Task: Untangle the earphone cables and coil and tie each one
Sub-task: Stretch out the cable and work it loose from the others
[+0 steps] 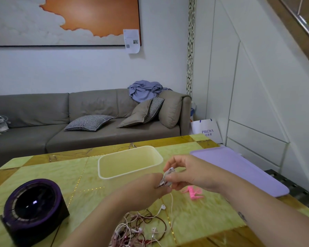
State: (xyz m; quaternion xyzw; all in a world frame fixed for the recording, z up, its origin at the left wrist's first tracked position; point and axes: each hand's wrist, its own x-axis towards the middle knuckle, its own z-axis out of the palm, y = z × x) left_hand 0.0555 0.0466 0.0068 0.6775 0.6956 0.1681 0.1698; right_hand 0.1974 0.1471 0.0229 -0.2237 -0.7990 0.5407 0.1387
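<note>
- Left hand (146, 188), frame centre: curled, pinching coiled white earphone (166, 177).
- Right hand (193, 173), just right: curled, gripping the same coil.
- Tangled cables (137, 229): bottom centre, lying on table (43, 172).
- Pink ties (193, 192): on table, under right hand.

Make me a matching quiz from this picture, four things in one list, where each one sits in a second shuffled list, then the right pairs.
1. cream tub
2. purple lid
3. tangled cables
4. small white bundle

A. pinched between left hand and right hand
B. heaped at the table's near edge
C. flat on the table's right side
D. standing open beyond the hands

Pairs: 1-D, 2-C, 3-B, 4-A
</note>
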